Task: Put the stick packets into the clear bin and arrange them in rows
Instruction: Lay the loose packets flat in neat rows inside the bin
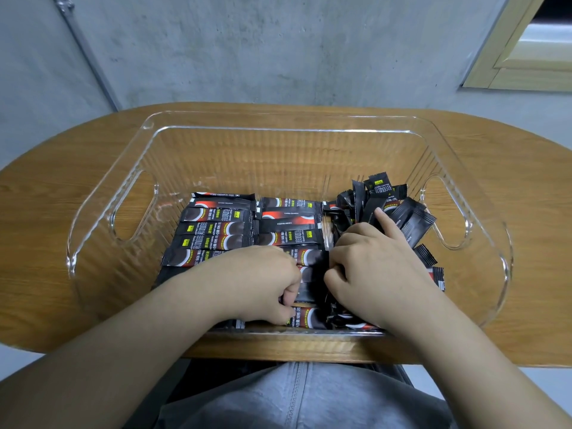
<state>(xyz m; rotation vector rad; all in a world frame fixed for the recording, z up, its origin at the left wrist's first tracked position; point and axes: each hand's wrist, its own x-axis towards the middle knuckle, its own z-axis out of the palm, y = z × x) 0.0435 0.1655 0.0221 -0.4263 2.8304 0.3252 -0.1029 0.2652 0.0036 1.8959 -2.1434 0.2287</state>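
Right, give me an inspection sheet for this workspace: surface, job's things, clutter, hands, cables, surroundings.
Surface: wooden table with rounded ends, carrying the bin.
Job's things: clear bin with side handle cutouts; stick packets in two flat rows at left and middle; a jumbled pile of packets at right.
Clutter: nothing seen.
Hands: left hand curled over the middle row; right hand in the jumbled pile, index finger extended.
Cables: nothing seen.
Surroundings: grey concrete wall, metal conduit at left, window frame at upper right.

Glossy foil stick packets (216, 230), ribbed clear-plastic bin (278, 131), wood-grain table (46, 187)
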